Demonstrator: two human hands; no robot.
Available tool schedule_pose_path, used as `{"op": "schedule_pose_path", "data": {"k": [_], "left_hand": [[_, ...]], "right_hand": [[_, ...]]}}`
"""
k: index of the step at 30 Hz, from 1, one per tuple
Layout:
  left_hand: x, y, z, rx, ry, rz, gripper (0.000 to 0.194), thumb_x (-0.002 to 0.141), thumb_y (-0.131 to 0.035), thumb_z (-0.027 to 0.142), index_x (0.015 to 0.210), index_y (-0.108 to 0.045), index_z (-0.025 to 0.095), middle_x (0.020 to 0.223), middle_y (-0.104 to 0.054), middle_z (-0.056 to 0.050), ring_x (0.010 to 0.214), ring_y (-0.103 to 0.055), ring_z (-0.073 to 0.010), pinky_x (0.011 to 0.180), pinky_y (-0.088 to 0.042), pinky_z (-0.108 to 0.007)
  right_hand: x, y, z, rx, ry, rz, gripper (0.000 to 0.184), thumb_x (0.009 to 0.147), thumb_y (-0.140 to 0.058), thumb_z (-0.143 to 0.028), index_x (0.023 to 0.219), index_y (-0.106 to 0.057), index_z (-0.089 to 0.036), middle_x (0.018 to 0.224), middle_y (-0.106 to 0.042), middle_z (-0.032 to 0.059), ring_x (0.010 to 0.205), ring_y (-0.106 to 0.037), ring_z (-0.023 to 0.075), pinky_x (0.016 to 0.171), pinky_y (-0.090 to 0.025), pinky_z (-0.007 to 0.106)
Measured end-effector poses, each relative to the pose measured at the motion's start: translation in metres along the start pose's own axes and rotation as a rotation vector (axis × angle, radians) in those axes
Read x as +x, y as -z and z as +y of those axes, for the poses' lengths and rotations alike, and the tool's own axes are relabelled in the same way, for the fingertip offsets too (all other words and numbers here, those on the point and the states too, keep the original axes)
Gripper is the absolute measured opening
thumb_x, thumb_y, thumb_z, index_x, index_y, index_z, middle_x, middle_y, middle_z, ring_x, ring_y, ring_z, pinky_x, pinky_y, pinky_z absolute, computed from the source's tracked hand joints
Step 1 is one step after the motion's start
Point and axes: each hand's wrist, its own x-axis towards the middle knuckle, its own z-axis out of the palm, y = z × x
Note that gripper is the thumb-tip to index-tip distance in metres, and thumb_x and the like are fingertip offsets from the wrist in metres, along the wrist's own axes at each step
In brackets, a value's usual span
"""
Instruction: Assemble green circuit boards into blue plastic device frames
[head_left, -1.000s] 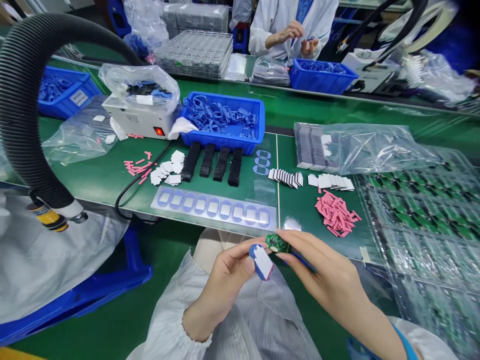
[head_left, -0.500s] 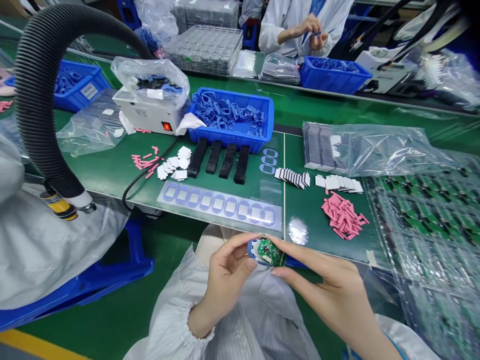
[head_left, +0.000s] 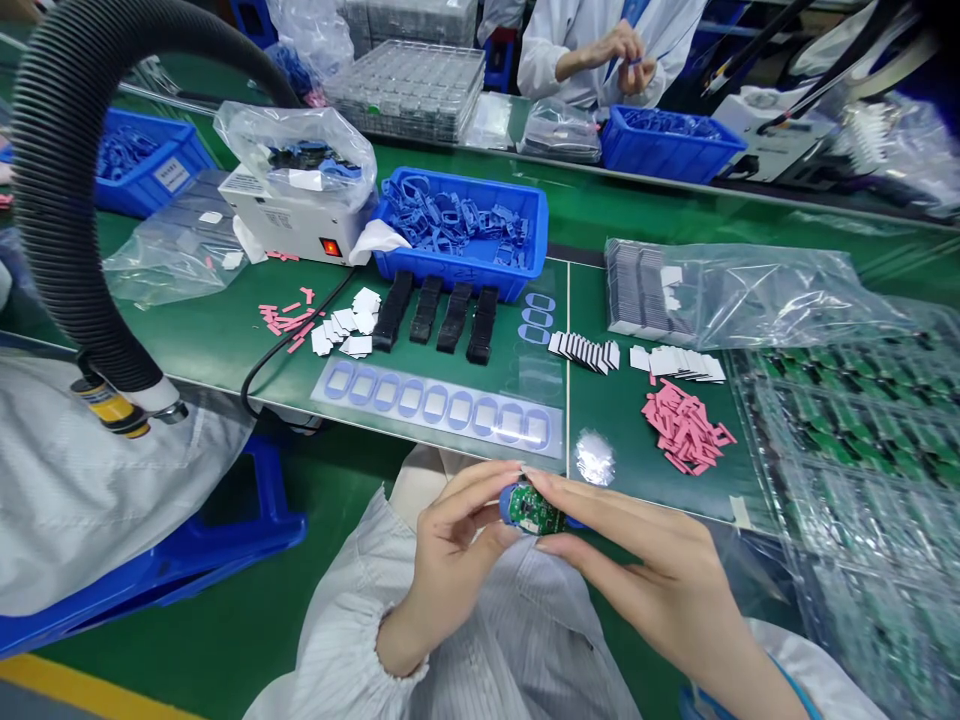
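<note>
Just off the table's near edge, above my lap, my left hand (head_left: pixel 461 550) pinches a blue plastic frame (head_left: pixel 505 503) by its left end. A green circuit board (head_left: pixel 536 508) lies against that frame, its chips facing up. Fingers and thumb of my right hand (head_left: pixel 645 565) grip the board from the right, one above and one below. Part of the blue frame's far end is hidden behind my right fingers. Beyond my hands lies a strip of oval stickers (head_left: pixel 435 405), beside a small pile of clear film pieces (head_left: pixel 595 458).
Pink strips (head_left: pixel 688 425) are heaped on the right, near clear trays of circuit boards (head_left: pixel 840 450). A blue bin (head_left: pixel 461 265) of blue frames stands behind black stacked parts (head_left: pixel 452 318). At left hangs a black hose (head_left: pixel 56 190). Opposite, a co-worker's hands (head_left: pixel 622 55) hold something small.
The circuit board has shifted left over the blue frame, covering the white area that showed inside it. Both hands stay close together in nearly the same place.
</note>
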Motion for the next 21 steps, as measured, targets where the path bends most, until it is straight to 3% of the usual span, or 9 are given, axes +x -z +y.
{"op": "schedule_pose_path", "data": {"k": [8, 15, 21], "left_hand": [[-0.001, 0.004, -0.002, 0.013, 0.059, 0.158, 0.022, 0.065, -0.082, 0.013, 0.079, -0.080, 0.030, 0.072, -0.080, 0.001, 0.062, -0.074, -0.0125, 0.058, -0.059, -0.013], [-0.002, 0.008, 0.010, -0.024, 0.128, -0.011, 0.032, 0.071, -0.078, 0.016, 0.099, -0.076, 0.030, 0.096, -0.079, -0.003, 0.086, -0.075, -0.0208, 0.077, -0.061, -0.022], [-0.001, 0.003, 0.013, 0.029, 0.153, 0.125, 0.021, 0.073, -0.077, 0.017, 0.087, -0.079, 0.032, 0.085, -0.080, 0.003, 0.074, -0.076, -0.0139, 0.069, -0.060, -0.013]], "right_hand": [[-0.006, -0.004, 0.003, -0.088, 0.116, -0.037, 0.049, 0.086, -0.062, -0.008, 0.132, -0.052, -0.021, 0.119, -0.069, 0.0063, 0.107, -0.067, 0.0174, 0.093, -0.058, 0.030], [-0.010, -0.010, 0.006, -0.265, 0.241, 0.026, 0.057, 0.080, -0.060, 0.004, 0.134, -0.051, -0.015, 0.120, -0.068, 0.0119, 0.111, -0.065, 0.0222, 0.092, -0.059, 0.035], [-0.017, -0.016, 0.012, -0.209, 0.298, -0.003, 0.057, 0.081, -0.053, 0.005, 0.136, -0.049, -0.012, 0.129, -0.061, 0.0140, 0.120, -0.058, 0.0262, 0.096, -0.057, 0.040]]}}
